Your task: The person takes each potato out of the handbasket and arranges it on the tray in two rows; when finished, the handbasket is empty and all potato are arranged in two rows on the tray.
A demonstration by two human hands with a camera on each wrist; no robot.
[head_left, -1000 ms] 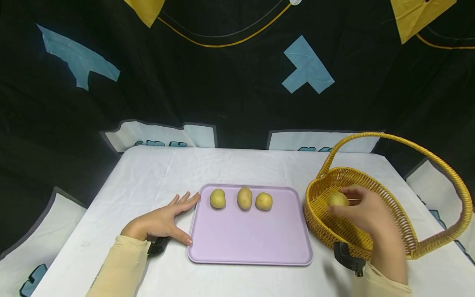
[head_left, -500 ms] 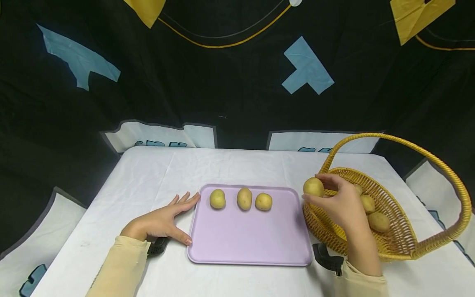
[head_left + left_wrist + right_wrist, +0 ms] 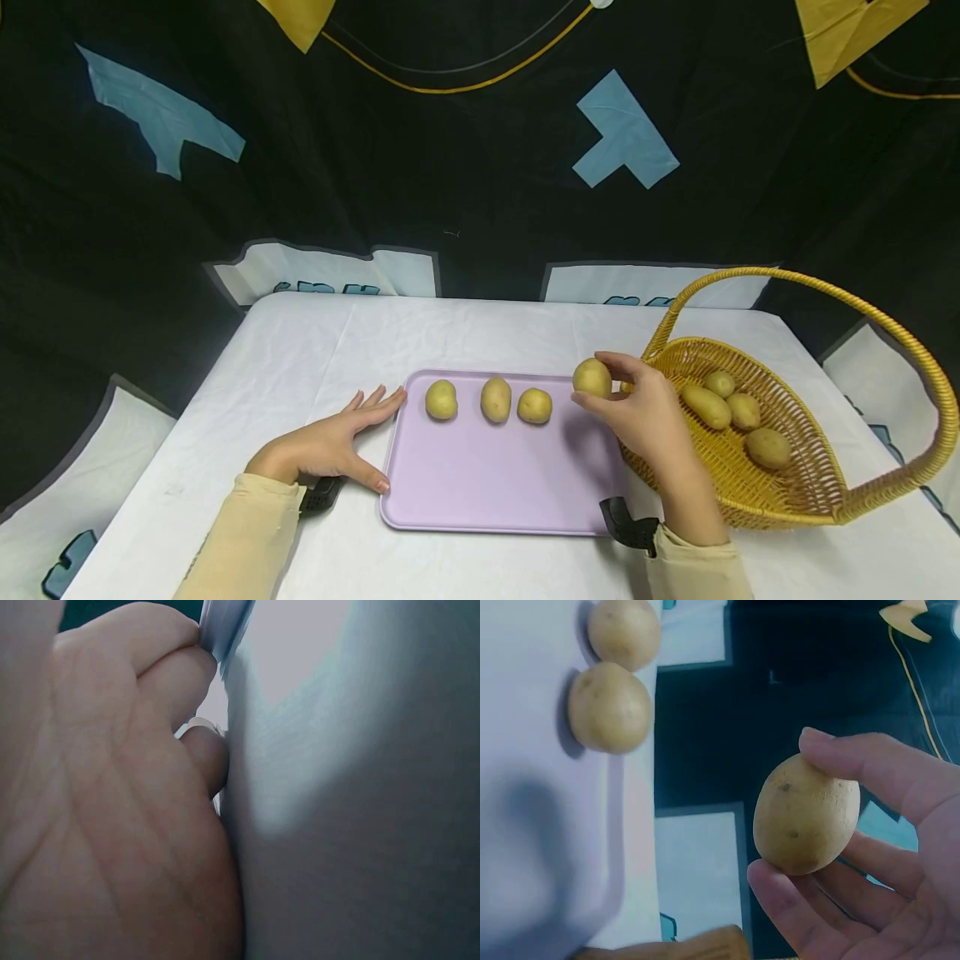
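Note:
My right hand (image 3: 648,417) pinches a round yellow potato (image 3: 592,377) between thumb and fingertips, above the right end of the lilac tray (image 3: 502,487). In the right wrist view the held potato (image 3: 806,815) shows small dark eyes. Along the tray's far side lie three potatoes in a row: a left one (image 3: 441,400), an oval middle one (image 3: 496,400) and a right one (image 3: 535,406). At the tray's left edge my left hand (image 3: 333,446) rests with fingers spread, its fingertips and thumb touching the rim. The left wrist view mostly shows its palm (image 3: 112,802).
A yellow wicker basket (image 3: 731,483) with a tall arched handle (image 3: 847,300) stands right of the tray. Several potatoes lie inside it, among them a long one (image 3: 707,406). White cloth (image 3: 315,350) covers the table, and a dark curtain (image 3: 450,192) hangs behind.
My right hand has lifted the potato out of the basket and carried it left, over the tray. Potatoes in the basket have come into view. My left hand has stayed put.

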